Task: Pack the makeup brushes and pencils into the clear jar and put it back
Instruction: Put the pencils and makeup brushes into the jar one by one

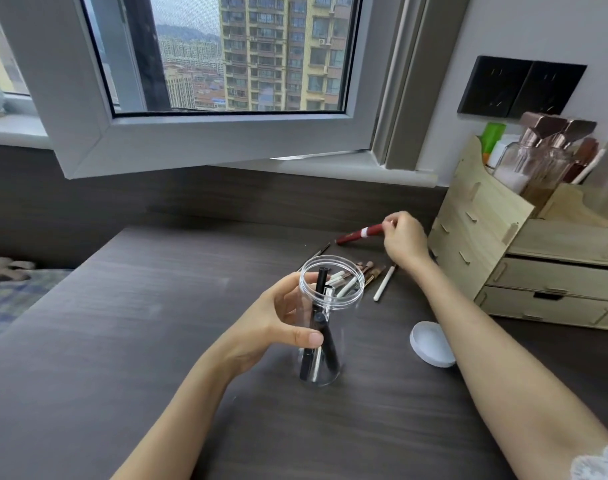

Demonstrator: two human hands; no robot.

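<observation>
With the left hand [278, 320] wrapped round the clear plastic jar [325, 317] and the right hand [404, 242] pinching the red-handled makeup brush [359, 234] at one o'clock, that long brush could catch the rim (already crowded) and tip the jar onto the dark bench [139, 323].

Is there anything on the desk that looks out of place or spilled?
Nothing is spilled or damaged. Several brushes lie loose on the desk behind the clear jar, not yet packed. The white lid lies off the jar, beside the right forearm. The window stands open over the desk.
</observation>
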